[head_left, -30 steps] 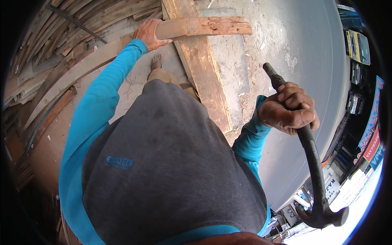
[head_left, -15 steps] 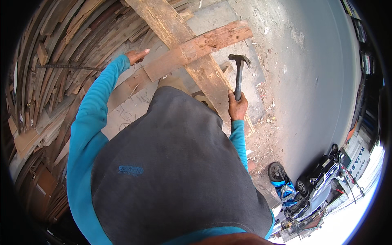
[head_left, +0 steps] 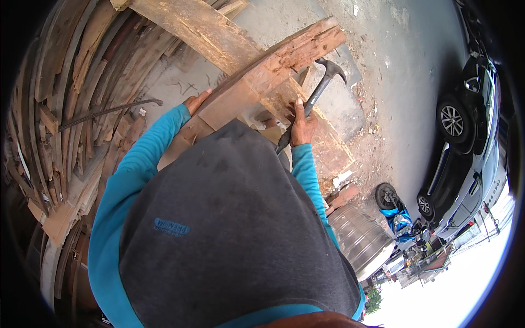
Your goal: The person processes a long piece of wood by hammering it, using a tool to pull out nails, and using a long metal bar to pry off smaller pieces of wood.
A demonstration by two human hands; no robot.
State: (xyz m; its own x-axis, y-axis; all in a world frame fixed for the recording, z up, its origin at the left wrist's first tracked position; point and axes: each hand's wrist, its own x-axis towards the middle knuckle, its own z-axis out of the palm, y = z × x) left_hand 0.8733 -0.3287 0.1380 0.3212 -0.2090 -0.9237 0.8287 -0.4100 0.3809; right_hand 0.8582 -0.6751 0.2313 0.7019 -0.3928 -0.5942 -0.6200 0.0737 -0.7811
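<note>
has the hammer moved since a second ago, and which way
Yes, leftward: judged against the wide plank, the hammer was well to its right a second ago; now, in the right hand, it overlaps that plank in the picture.

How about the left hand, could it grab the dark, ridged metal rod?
Probably yes: the dark, ridged metal rod has its bent end uncovered near the left hand, which must leave the brown wooden beam.

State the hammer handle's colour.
The hammer handle is dark grey; it shows best in the head view.
</note>
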